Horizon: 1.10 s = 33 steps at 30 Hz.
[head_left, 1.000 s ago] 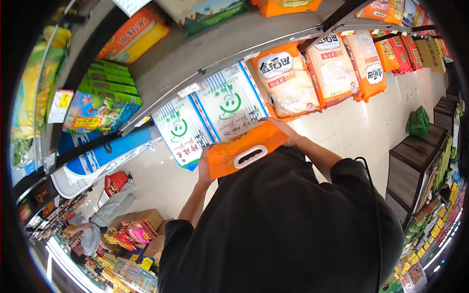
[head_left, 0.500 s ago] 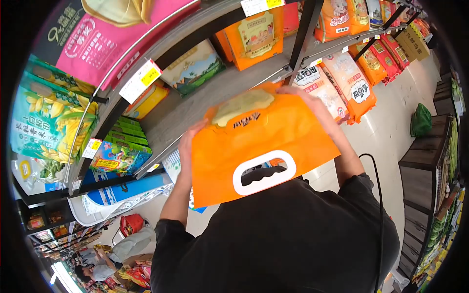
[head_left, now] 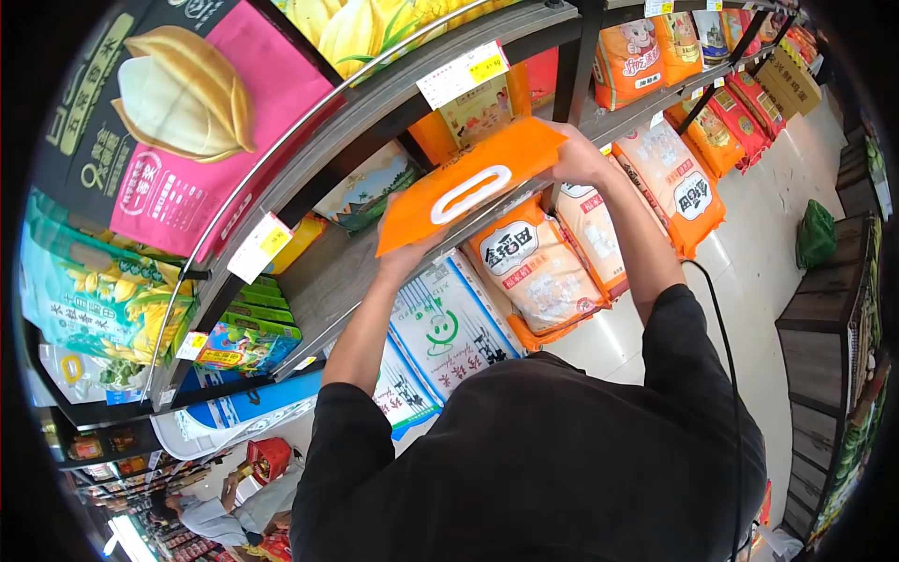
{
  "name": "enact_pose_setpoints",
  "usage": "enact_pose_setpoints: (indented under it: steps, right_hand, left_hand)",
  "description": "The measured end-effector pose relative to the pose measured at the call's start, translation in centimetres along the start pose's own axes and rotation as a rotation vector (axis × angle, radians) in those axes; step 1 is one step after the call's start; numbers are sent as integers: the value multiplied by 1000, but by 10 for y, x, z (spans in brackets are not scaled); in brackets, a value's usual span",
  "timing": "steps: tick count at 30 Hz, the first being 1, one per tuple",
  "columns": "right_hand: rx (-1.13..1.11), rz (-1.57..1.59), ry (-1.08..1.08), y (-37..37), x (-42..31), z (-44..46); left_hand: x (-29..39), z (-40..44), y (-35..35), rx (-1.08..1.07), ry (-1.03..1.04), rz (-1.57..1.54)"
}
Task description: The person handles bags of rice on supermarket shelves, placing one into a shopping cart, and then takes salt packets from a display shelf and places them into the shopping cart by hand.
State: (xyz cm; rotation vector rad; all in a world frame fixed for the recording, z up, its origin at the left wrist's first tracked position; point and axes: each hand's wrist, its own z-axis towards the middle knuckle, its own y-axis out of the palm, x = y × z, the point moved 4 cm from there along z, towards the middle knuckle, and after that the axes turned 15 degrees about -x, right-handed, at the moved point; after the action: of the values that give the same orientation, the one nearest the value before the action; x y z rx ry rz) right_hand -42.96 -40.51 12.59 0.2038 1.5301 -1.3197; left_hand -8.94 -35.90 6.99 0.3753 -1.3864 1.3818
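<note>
An orange bag [head_left: 487,173] with a white oval handle hole spans both my hands at the middle shelf's front. My left hand [head_left: 403,251] grips its left end, fingers partly hidden by the bag. Its right end is held in my right hand [head_left: 579,155]. Just behind it on the shelf stands another orange package [head_left: 478,112] with a picture panel. Below the held bag, white-and-blue rice bags [head_left: 448,328] and an orange-and-clear rice bag [head_left: 534,272] lie on the lower level.
A pink and black package [head_left: 187,122] and a price tag [head_left: 262,245] are at the upper left. Green boxes [head_left: 248,342] sit lower on the shelf. A green bag [head_left: 817,234] rests by the wooden stand [head_left: 824,309] at right. Another person [head_left: 211,520] is at the lower left.
My hands have raised the orange bag away from my body toward the middle shelf, and it has tilted. The white-and-blue bags show again below it. The view has shifted.
</note>
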Motion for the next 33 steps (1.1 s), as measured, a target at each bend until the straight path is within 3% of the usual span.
enact_pose_setpoints:
  steps: [3,5,7,13,15,16,18,20,23,25,31,33]
  right_hand:
    - [-67,-64,19,3,4,14]
    - [-64,-36,94,-2,12,32]
    - [-71,-66,111,-3,12,40]
    - [-105,87,182,-3,65,40]
    - [173,64,259,1,55,19]
    - [178,63,259,13,51,12]
    - [562,204,370,50,53,-18]
    - [584,8,406,90,43,-48]
    - [496,96,430,141,67,-68]
    - [445,163,436,153,58,-62]
    - [409,278,430,134,78,-7]
    - [503,94,320,122,69,13]
  left_hand:
    - [-22,-4,-7,-50,-58,122]
    - [-63,8,-14,-94,-139,-23]
    - [-57,15,-16,-100,-156,-110]
    - [-33,57,-13,-143,-145,113]
    - [-42,68,-16,-153,-178,257]
    - [-44,72,-16,-159,-171,257]
    - [-49,69,-13,-111,-188,201]
    - [-60,75,-7,-59,-195,147]
    - [-68,83,7,-1,-212,244]
    - [-72,90,13,-116,-399,243]
    - [-109,88,31,-168,-415,-53]
    - [-108,89,39,-177,-487,-70]
